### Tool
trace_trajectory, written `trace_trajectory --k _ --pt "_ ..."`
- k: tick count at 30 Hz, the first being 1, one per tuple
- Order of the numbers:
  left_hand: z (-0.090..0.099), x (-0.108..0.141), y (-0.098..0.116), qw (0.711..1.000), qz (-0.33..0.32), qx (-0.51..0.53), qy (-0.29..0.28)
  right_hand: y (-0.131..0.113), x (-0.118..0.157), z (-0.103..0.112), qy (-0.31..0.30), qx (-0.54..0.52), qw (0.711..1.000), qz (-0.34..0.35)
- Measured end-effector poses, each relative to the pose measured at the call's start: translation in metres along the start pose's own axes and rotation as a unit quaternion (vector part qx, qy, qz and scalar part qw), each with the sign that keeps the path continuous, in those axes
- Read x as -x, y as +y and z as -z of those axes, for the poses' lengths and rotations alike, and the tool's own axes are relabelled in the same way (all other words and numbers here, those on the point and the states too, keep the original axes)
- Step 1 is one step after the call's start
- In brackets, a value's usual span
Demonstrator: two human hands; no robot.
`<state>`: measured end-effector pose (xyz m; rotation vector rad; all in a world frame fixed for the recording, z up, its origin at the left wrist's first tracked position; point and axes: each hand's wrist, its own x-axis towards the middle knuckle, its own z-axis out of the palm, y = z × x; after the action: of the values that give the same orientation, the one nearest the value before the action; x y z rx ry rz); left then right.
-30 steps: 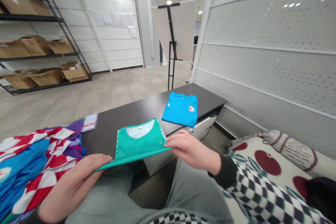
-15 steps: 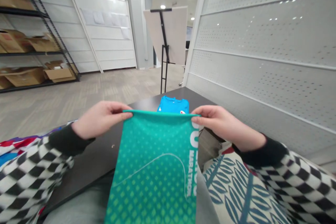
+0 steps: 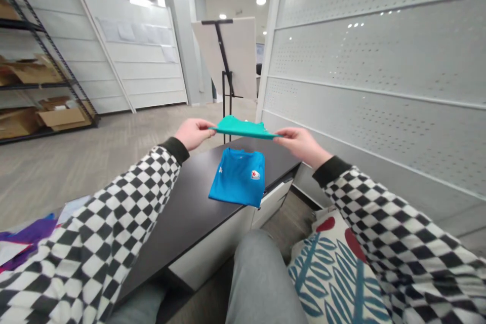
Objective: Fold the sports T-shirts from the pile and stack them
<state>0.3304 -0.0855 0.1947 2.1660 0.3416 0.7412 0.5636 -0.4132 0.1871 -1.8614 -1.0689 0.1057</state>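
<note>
Teal cloth spans the gap between the two hands. The left hand sits at 9 o'clock from it and the right hand at 3 o'clock, each nearly closed, pinching one edge between thumb and bent fingers and holding nothing else. The teal shirt is held level in the air, seen almost edge-on as a thin band, so how it is folded cannot be told from this angle. At 6 o'clock below it, a blue T-shirt lies flat and apparently folded on the dark surface, a small red-and-white badge on its chest, so one garment looks finished. Checked sleeves run back from both wrists. At 8 o'clock, purple and white fabric lies in a heap at the frame's edge and seems yet to be dealt with. A patterned cushion sits at 5 o'clock, metal shelving holding cardboard boxes stands at 10 o'clock, and a perforated wall panel rises at 2 o'clock.
</note>
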Motion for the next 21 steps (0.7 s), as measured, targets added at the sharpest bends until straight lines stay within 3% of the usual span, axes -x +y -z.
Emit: trace_trajectory --k 2,5,8,11,17,21 --pt "-0.03 0.039 -0.05 0.997 0.013 -0.072 -0.015 0.051 0.034 -0.04 -0.003 0.021 1.0 0.022" --pt "-0.071 0.104 -0.116 0.989 0.021 -0.122 -0.081 0.113 0.094 -0.1 -0.029 0.055 0.997 0.056" --pt "-0.093 0.145 -0.154 0.985 -0.009 -0.132 -0.11 0.147 0.136 -0.138 -0.043 0.067 0.992 0.094" --pt "-0.094 0.147 -0.158 0.983 -0.013 -0.144 -0.109 0.151 0.145 -0.145 -0.017 0.078 0.992 0.102" --pt "-0.071 0.12 -0.134 0.986 0.001 -0.13 -0.1 0.113 0.132 -0.124 0.02 0.074 0.992 0.096" --pt "-0.065 0.138 -0.142 0.987 -0.013 -0.124 -0.1 0.106 0.155 -0.129 0.01 0.069 0.989 0.127"
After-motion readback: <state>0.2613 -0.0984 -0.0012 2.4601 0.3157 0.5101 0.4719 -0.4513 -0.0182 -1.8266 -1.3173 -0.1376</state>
